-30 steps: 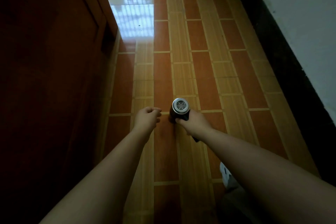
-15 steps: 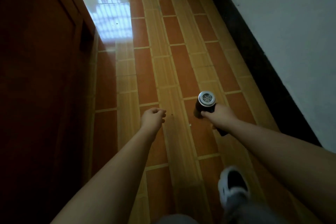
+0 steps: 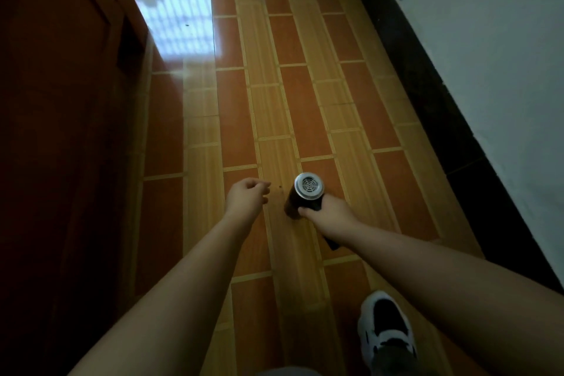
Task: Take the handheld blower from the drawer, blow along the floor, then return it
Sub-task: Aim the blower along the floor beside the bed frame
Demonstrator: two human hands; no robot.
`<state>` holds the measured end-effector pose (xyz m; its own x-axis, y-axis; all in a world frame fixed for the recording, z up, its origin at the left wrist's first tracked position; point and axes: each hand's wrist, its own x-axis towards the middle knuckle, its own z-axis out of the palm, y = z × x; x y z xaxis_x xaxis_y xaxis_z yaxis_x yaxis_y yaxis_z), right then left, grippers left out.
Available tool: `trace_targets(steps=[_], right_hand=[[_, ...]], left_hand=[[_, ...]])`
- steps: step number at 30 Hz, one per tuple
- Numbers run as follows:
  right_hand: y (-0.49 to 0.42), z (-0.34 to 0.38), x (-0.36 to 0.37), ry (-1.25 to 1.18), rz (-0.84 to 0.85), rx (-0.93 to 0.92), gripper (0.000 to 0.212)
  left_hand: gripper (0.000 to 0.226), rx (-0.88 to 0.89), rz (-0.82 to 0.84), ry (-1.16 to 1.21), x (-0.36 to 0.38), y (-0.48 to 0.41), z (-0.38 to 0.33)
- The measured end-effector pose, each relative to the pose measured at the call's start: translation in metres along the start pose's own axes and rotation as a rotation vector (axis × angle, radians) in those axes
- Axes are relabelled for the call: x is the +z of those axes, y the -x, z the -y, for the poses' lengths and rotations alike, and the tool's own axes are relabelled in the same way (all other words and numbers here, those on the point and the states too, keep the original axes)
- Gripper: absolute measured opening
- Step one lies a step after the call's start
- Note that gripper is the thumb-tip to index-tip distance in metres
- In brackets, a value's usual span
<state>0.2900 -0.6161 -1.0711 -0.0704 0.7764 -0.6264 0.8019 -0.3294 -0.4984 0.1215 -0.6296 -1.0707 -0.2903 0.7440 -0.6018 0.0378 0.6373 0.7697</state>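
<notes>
terracotta and straw-yellow tiled floor (image 3: 274, 119) ahead, between a dark red-brown wooden door front (image 3: 61, 131) on the left and a pale wall (image 3: 503, 40) with black skirting (image 3: 442, 101) on the right. out of the drawer already and, by the look of it, in use: handheld blower (image 3: 302, 197) held low over the tiles, just ahead of the body, clear of the floor. gripped by the right hand (image 3: 328, 212), fingers wrapped round the dark handle, thumb across the near side. left hand (image 3: 245, 198) alongside, just apart from the blower, holding nothing, fingers loosely curled toward the thumb. judged as the middle step, the pass along the floor; cannot tell whether switched on, nor how much of the corridor is covered. left to do: any remaining sweep, then back into the drawer, which is not in view. long axis of the barrel steep, nearly end-on to the camera: silver intake grille up and back toward the head, dark barrel dropping away below it, nozzle aimed down at the tiles and slightly left, its mouth hidden. handle off at an angle, down and to the right beneath the wrist, butt poking out past the hand. one black-and-white shoe (image 3: 384, 327) planted at lower right.
</notes>
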Motion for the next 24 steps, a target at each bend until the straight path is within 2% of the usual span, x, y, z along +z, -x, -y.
trace_targets(steps=[7, 11, 18, 21, 24], right_hand=[[0.002, 0.03, 0.026, 0.02, 0.005, -0.116, 0.036], [-0.006, 0.014, 0.003, 0.026, -0.065, -0.034, 0.044], [-0.019, -0.037, -0.062, -0.013, -0.264, 0.147, 0.044], [-0.025, -0.036, -0.07, -0.067, -0.314, 0.16, 0.044], [-0.032, -0.017, -0.059, -0.125, -0.281, 0.116, 0.04]], left_hand=[[0.023, -0.021, -0.064, 0.011, -0.021, -0.006, 0.007], [0.023, -0.048, -0.053, -0.002, -0.017, -0.005, 0.007], [0.023, -0.027, 0.012, 0.004, 0.021, -0.009, -0.015], [0.024, -0.023, 0.008, 0.016, 0.033, -0.016, -0.033], [0.025, -0.014, -0.004, 0.035, 0.031, -0.024, -0.047]])
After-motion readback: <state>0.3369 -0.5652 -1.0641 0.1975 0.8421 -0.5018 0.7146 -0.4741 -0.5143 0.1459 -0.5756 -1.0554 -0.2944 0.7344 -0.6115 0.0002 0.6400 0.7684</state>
